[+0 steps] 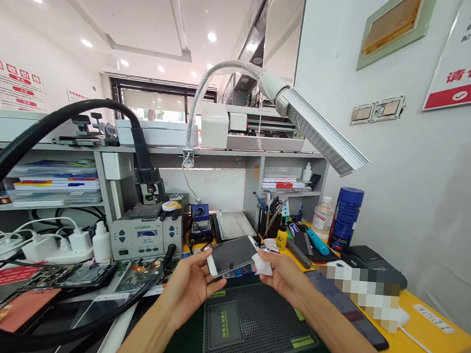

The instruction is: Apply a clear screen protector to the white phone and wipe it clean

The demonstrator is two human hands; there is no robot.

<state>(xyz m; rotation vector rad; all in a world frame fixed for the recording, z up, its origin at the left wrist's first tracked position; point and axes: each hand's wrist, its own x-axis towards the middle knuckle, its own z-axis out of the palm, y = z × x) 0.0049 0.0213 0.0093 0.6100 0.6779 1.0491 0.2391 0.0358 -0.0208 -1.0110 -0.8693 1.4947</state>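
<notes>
A white-framed smartphone (233, 255) with a dark screen is held up, slightly tilted, above the black perforated work mat (268, 320). My left hand (189, 286) grips its left end, thumb along the upper edge and fingers underneath. At the phone's right end my right hand (285, 274) pinches a small white wipe (262, 262), which lies against the phone's corner. Whether the right fingers also grip the phone itself I cannot tell. Below the phone, part of the mat's far edge is hidden.
On the left, a black hose (39, 123) curves past a grey soldering station (147, 237) and opened phones. Beside my right forearm lies a dark phone (345, 307) on the yellow surface. Behind stand a yellow bottle (282, 237) and a pen holder (268, 222). A lamp (320, 131) hangs overhead.
</notes>
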